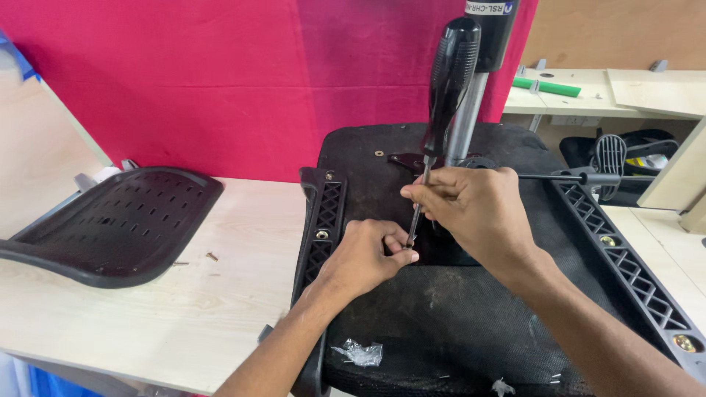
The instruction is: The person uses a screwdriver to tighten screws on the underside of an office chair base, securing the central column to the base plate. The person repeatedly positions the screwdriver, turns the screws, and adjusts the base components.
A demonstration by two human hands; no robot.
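Right hand (478, 209): clamped on screwdriver (441, 110) shaft. Left hand (368, 254): pinched at its tip, on upturned chair seat (441, 316). Crumpled clear packet (358, 353) near; dark label (489, 9) on far cylinder.

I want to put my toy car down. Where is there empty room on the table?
Bare tabletop lies between the perforated chair back and the upturned chair seat, apart from small screws. It is crowded around both hands and the screwdriver.

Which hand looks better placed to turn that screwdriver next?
Probably the right hand: its fingers already pinch the screwdriver shaft below the black handle. The left hand is low at the tip, on the upturned chair seat, seemingly steadying it.
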